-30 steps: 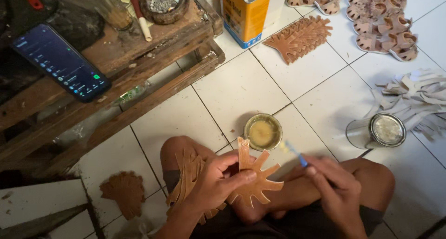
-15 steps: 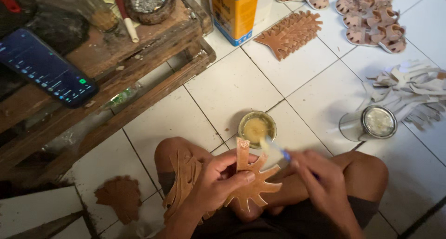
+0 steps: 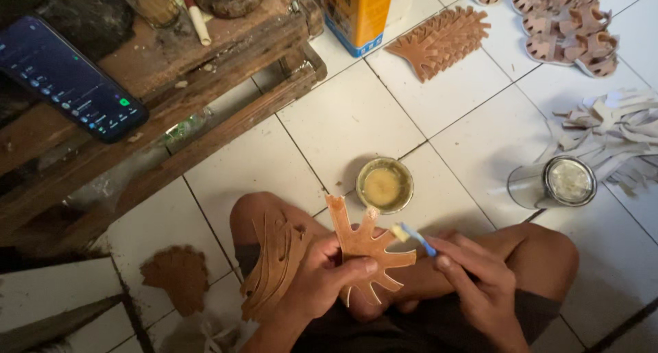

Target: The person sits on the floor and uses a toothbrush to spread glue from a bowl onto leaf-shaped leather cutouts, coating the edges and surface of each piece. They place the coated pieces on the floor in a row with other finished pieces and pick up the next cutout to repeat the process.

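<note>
Your right hand, gripping the small blue brush, had come back from the glue tin to the branched leather piece pinched in your left hand over your lap.

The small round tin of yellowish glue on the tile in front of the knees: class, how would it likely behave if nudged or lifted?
The glue tin looks low and wide, so it would probably slide on the smooth white tiles rather than tip. It seems small enough to be light. It stands open, so a quick lift might slop glue.
</note>
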A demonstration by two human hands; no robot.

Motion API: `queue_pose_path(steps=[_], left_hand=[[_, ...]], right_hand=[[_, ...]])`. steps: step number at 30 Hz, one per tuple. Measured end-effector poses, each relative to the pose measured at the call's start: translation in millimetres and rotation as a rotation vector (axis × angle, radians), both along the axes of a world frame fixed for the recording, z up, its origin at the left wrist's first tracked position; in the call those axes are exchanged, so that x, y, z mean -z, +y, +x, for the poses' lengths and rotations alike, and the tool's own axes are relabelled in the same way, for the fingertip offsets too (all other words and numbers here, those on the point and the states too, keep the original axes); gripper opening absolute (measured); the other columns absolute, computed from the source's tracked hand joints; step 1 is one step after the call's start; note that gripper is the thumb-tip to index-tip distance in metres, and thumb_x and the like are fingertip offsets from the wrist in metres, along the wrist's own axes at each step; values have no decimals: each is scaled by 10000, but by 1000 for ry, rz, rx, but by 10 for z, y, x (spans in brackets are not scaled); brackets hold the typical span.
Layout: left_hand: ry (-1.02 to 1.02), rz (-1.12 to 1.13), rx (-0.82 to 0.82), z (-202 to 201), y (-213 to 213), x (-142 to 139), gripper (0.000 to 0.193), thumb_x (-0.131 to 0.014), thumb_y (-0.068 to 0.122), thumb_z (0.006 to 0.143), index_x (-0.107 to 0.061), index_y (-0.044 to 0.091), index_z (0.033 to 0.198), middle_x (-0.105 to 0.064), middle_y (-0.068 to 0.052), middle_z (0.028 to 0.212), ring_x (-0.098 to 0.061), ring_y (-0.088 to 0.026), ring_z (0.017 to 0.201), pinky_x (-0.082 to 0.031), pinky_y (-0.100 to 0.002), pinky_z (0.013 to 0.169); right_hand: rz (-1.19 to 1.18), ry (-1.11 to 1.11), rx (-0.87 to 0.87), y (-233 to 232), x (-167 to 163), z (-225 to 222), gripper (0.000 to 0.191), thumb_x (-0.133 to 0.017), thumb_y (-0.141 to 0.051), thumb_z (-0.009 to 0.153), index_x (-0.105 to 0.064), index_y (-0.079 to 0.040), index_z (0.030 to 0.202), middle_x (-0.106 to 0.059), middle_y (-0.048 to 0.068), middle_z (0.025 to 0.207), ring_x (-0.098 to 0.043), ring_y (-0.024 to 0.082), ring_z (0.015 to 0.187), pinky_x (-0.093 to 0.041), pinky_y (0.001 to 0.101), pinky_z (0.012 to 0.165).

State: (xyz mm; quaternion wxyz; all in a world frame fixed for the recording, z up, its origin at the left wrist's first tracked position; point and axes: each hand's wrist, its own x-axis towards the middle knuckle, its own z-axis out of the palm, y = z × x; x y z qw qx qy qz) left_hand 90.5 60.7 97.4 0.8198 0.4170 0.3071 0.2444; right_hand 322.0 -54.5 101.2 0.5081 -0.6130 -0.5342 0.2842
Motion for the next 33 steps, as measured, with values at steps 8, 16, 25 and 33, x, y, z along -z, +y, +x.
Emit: queue_pose_path(steps=[8,16,25,33], left_hand=[[11,-80,-60,-47,-71,156,438,-704,28,849,-683,-61,1277,-744,-89,1059,-673,-123,942,-544,-277,864],[-247,-104,-179,-77,-104,189,244,-726,-69,908,-672,-91,1146,-695,-139,1111,-680,-217,1011,-573,-394,925],[-76,-84,-242,156,-191,-61,475,-694,-9,880,-542,-45,1328,-694,-138,1192,-684,-178,1056,-584,-335,910],[-37,-31,-272,140,-182,-133,479,-700,19,890,-588,-74,1346,-691,-147,1218,-670,-177,1091,-564,-317,938]], right_hand=[[-84,29,12,-53,53,2,276,-653,-34,922,-742,39,1174,-645,52,793,-584,122,710,-441,245,617],[-218,402,399,2,365,133,257,-619,-52,1008,-732,63,1209,-557,17,813,-423,105,653,-315,252,554],[12,11,72,-155,18,-87,276,-636,-12,937,-717,35,1196,-593,28,778,-562,112,715,-432,242,636],[-14,-11,74,-108,-13,-114,285,-645,-16,921,-715,35,1193,-633,34,798,-592,118,721,-453,235,651]])
